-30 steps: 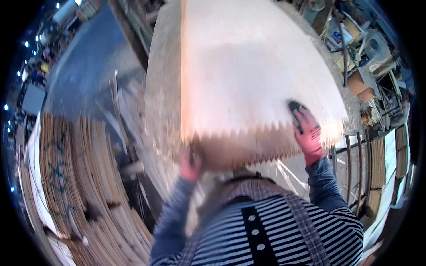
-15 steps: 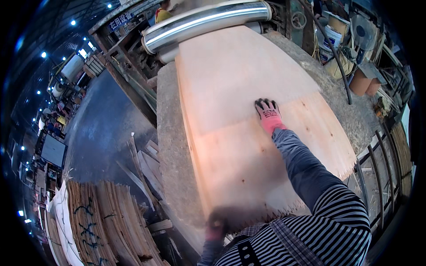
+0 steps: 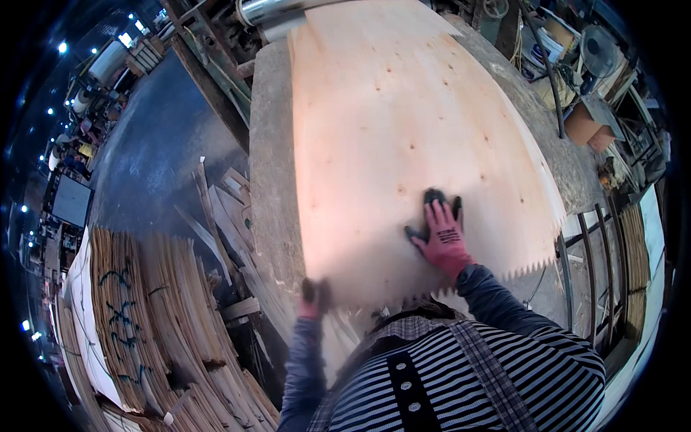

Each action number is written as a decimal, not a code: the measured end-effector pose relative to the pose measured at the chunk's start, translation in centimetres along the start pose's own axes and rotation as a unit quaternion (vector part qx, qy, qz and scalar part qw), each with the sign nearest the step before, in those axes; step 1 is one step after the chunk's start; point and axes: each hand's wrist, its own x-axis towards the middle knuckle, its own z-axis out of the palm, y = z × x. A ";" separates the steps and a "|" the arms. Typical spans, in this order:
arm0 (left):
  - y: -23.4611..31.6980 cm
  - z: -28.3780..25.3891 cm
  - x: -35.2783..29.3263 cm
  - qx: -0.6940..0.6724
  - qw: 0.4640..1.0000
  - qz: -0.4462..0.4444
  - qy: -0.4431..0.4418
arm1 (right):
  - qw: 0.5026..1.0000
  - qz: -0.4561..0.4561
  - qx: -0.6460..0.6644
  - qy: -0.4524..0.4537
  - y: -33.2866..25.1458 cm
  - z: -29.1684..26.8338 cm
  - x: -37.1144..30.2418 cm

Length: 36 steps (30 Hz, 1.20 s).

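A large pale wood veneer sheet (image 3: 360, 173) with small knots and a jagged near edge lies on the stone-like table (image 3: 272, 165). My right hand (image 3: 445, 237), in a pink glove with black fingertips, rests on top of the sheet near its front edge, fingers spread. At the sheet's near left corner is my left hand (image 3: 314, 299), gloved the same way. Motion blurs its fingers, so their grip on the corner is unclear. Beyond the far end of the sheet sits a shiny metal roller (image 3: 270, 9), partly out of view.
Stacked veneer sheets (image 3: 119, 309) stand at the lower left, with loose wood strips (image 3: 230, 201) beside the table. Metal bars (image 3: 590, 266) and another veneer stack (image 3: 633, 266) are on the right. A dark pole (image 3: 551, 79), a fan (image 3: 601, 50) and a cardboard box (image 3: 590, 126) stand at the far right.
The knotted veneer sheet now lies farther forward, covering much of the paler sheet beyond it. My right hand is closer to the near edge; my left is at the corner. The view has tilted down.
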 end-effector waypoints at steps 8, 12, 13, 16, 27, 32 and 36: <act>17.6 -3.1 -2.5 -0.179 0.978 -0.050 -0.098 | 0.939 -0.297 0.138 -0.110 -3.3 -1.7 -12.1; 24.8 0.5 -1.5 -0.267 0.952 0.033 -0.146 | 0.947 -0.250 0.189 0.076 -0.8 -2.1 -13.8; 26.6 1.0 -1.4 -0.273 0.949 0.055 -0.144 | 0.966 -0.181 0.172 0.065 0.4 -3.5 -13.6; 19.8 -1.5 1.3 -0.245 0.956 0.144 -0.071 | 0.959 -0.137 0.155 0.192 2.0 -8.7 -12.3; 9.9 8.5 -2.0 0.265 0.959 0.099 0.021 | 0.977 -0.169 -0.018 0.128 7.8 -8.1 4.5; 8.8 7.4 0.3 0.363 0.919 0.157 -0.006 | 0.979 -0.156 0.041 0.126 11.2 -3.6 15.0; 7.7 7.2 0.8 0.272 0.960 0.050 0.046 | 0.974 -0.171 0.049 0.142 10.2 -0.1 21.8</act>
